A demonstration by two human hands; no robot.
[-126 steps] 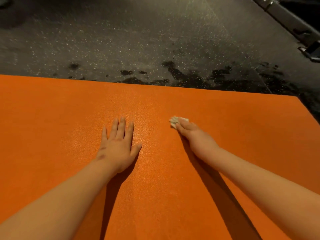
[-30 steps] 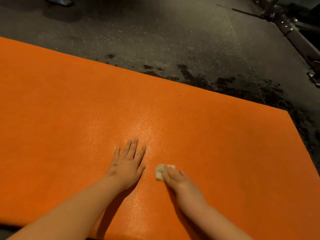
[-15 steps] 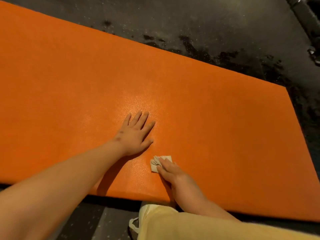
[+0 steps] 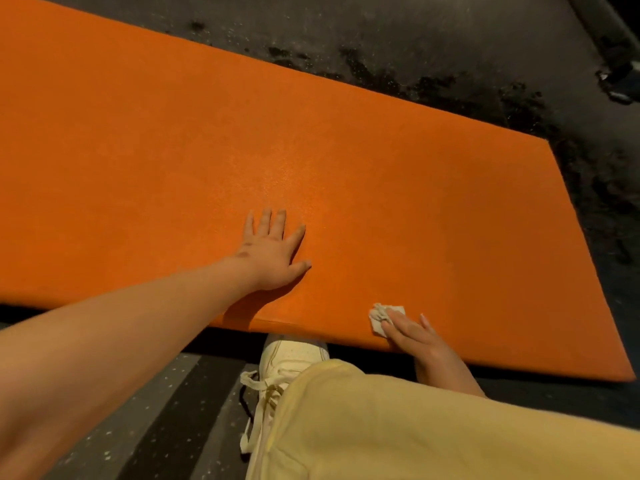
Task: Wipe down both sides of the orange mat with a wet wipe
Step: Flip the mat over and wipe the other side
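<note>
Left hand (image 4: 273,258) lies flat on orange mat (image 4: 433,195); right hand (image 4: 415,337), seemingly flat-fingered, presses wet wipe (image 4: 379,315)

The floor (image 4: 450,36) is dark grey with pale speckles, and black, wet-looking patches (image 4: 433,88) lie scattered along it beyond the far edge of the mat (image 4: 173,150). The orange mat lies flat on the floor and covers most of it, running from the left edge to a corner at the lower right. On the near side the floor shows lighter and darker strips, and a cream laced shoe (image 4: 291,358) stands there, its toe at the mat's near edge. A dark object (image 4: 620,81) sits at the far right.
</note>
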